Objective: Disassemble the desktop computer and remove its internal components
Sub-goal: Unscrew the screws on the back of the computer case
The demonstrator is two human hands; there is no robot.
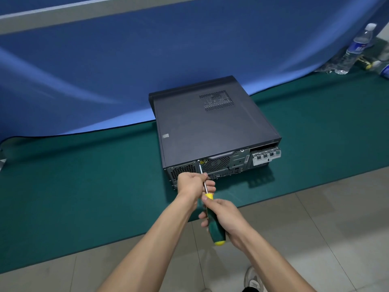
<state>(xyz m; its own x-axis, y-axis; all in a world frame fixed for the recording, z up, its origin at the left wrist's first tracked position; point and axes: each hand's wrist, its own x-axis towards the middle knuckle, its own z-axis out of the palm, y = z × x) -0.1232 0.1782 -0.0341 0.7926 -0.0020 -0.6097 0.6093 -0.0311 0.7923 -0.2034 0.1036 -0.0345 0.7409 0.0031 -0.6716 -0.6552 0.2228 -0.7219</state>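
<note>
The left hand point(192, 183) pinches the shaft of the screwdriver point(212, 216), nearer the desktop computer point(212, 127) lying flat ahead on the green mat point(84, 186); the right hand point(226, 218) grips the handle, shaft angled up-left toward the rear panel's top edge

My green mat point(84, 186) covers the floor point(315, 228) in front of me. The desktop computer point(210, 127) lies flat on it, and a plastic water bottle point(355, 49) stands at its far right corner.

blue backdrop point(105, 70), green mat point(84, 186), beige tiled floor point(315, 218).
</note>
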